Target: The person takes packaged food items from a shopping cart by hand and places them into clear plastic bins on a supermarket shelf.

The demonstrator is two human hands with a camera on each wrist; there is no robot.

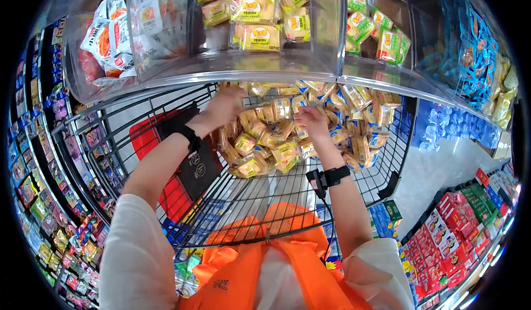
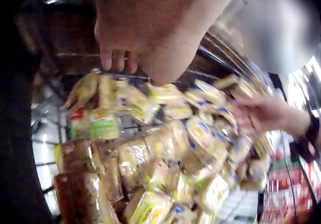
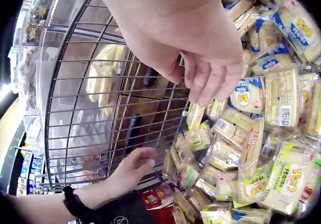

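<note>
Two bare hands, both inside the wire cart (image 1: 249, 199), over one heap of yellow snack packets (image 1: 276, 138) that fills the cart's far half.

Item 1, left hand (image 1: 224, 102): at the cart's far-left corner, close to the wire wall, above the heap's left margin. Its fingers (image 2: 118, 59) hang loosely bent with the tips down. Nothing is held between them.

Item 2, right hand (image 1: 312, 120): over the middle of the cart's far half, above the crown of the heap. Its fingers (image 3: 210, 81) are nearly straight and close together, pointing down. They grasp nothing. Whether the tips touch a packet cannot be told.

Bearing: the packets lie straight below both sets of fingertips. The right hand is nearer the thick of the heap, the left nearer its thin edge by the cart wall. The packets are flat oblongs lying every way, some on edge, with no common long axis.

Also listed: a black panel (image 1: 193, 163) against the cart's near-left side, and clear bins (image 1: 260, 66) of similar packets above the cart's far rim.
</note>
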